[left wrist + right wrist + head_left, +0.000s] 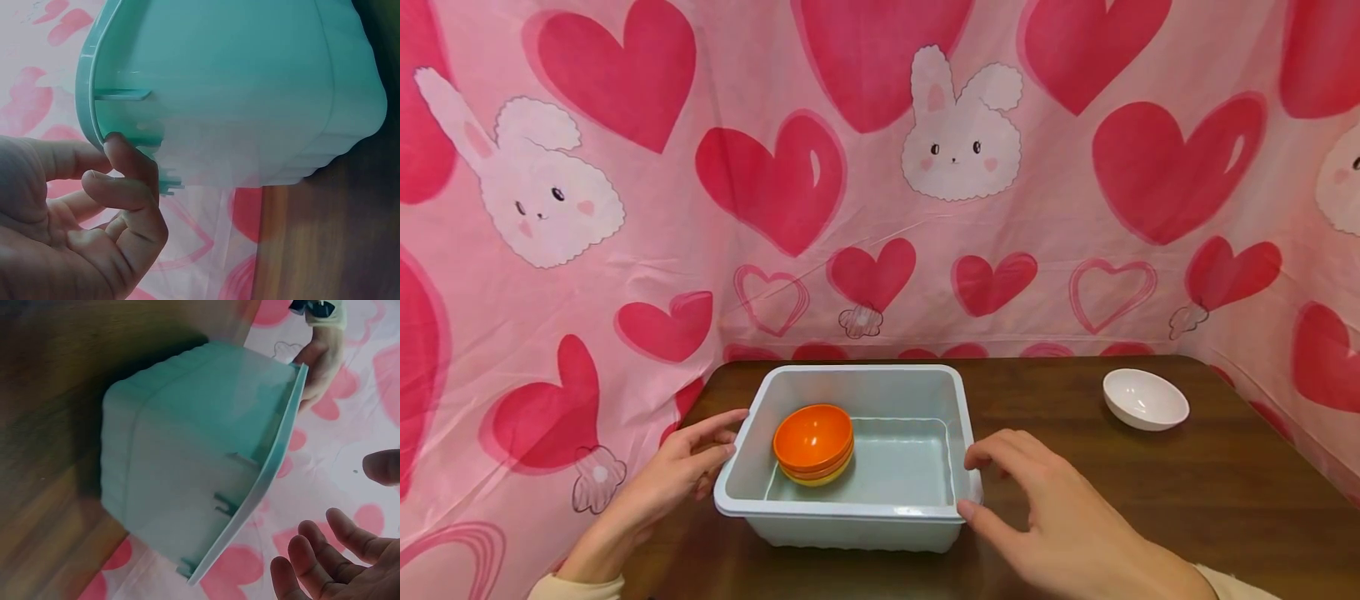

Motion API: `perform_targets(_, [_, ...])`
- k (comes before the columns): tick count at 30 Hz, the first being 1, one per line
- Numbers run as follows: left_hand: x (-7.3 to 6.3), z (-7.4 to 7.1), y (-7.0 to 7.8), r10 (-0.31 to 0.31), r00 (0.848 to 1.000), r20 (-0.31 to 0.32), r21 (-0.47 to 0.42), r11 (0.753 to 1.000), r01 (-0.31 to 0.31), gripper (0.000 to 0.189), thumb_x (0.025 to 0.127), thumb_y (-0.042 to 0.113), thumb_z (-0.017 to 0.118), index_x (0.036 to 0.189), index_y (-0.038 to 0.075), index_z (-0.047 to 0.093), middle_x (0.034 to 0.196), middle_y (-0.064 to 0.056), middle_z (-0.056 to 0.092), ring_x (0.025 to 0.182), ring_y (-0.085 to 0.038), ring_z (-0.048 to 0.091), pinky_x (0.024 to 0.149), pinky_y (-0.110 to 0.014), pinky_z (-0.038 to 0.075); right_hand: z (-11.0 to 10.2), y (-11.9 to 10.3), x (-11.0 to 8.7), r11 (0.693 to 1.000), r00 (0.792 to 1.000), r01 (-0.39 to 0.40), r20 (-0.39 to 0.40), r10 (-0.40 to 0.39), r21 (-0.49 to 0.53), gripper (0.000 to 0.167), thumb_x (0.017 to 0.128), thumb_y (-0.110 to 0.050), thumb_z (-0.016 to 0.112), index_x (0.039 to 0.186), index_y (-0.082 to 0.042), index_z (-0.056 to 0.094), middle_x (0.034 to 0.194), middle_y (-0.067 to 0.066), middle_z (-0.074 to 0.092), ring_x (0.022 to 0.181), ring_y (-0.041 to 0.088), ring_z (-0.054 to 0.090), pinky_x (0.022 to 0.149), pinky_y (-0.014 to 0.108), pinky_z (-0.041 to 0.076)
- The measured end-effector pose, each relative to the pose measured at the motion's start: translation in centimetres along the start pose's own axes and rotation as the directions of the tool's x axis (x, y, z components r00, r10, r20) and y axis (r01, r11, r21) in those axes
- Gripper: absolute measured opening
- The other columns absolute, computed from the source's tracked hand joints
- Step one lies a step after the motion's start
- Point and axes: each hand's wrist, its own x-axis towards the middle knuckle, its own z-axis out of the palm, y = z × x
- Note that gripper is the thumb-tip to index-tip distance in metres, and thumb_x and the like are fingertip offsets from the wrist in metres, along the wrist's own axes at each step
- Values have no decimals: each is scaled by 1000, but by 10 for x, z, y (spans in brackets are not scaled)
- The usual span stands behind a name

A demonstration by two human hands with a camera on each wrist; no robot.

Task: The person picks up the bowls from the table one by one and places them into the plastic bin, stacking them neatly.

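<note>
A pale grey-blue plastic basin point(910, 510) sits on the wooden table. Stacked in its left half are bowls: an orange bowl point(814, 437) on top and a yellow bowl point(820, 478) at the bottom. My left hand point(670, 467) is at the basin's left rim, fingers loosely bent; in the left wrist view its fingertips point(115, 142) reach the rim's underside, but firm contact cannot be told. By the right rim is my right hand point(1052, 508), thumb and fingers spread. The right wrist view shows that hand point(350, 562) apart from the basin point(187, 437), holding nothing.
A white bowl point(1146, 400) stands upright at the table's far right. The dark wooden table point(1150, 500) extends right of the basin. Pink cloth point(865, 225) with hearts and rabbits hangs behind and along both sides.
</note>
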Motion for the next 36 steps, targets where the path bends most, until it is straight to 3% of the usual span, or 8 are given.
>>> perform_targets(11, [1,0,2,-11,1000,-20,-3,1000,11,54,104,5,59,155,-6,45,109,-18,63,54,-20,47,49,-27,45,-5,24,-21,997,997,-55,-54,52,-49,36,86,-37,88,114,-37,64,110,-26,58,94,3,55,77,31,55])
perform_targets(17, [-1,0,1,-22,1000,-8,8,1000,22,55,105,6,59,156,-6,43,110,-17,63,56,-20,49,50,-27,45,-8,42,-33,988,990,-139,-35,137,-66,37,85,-39,89,113,-35,65,111,-23,59,93,5,55,75,31,54])
perform_targets(29, [0,1,3,-12,1000,-6,13,1000,13,54,104,5,59,155,-7,44,109,-18,63,54,-21,47,50,-27,45,-15,76,-51,939,943,-326,35,331,-114,46,82,-45,90,115,-23,67,109,-12,64,94,14,58,73,34,54])
perform_targets(32, [0,1,2,-11,1000,-8,11,1000,11,54,104,5,59,155,-7,44,110,-18,64,54,-21,47,50,-27,45,-16,84,-54,939,946,-322,-3,324,-123,48,81,-47,90,115,-23,67,108,-12,65,94,16,59,73,36,54])
perform_targets(36, [0,2,2,-9,1000,-14,7,1000,9,53,104,4,59,154,-7,45,109,-18,63,54,-20,46,49,-27,44,-14,101,-55,953,964,-263,-86,252,-151,49,77,-41,94,114,-20,68,106,-10,66,91,18,60,73,37,53])
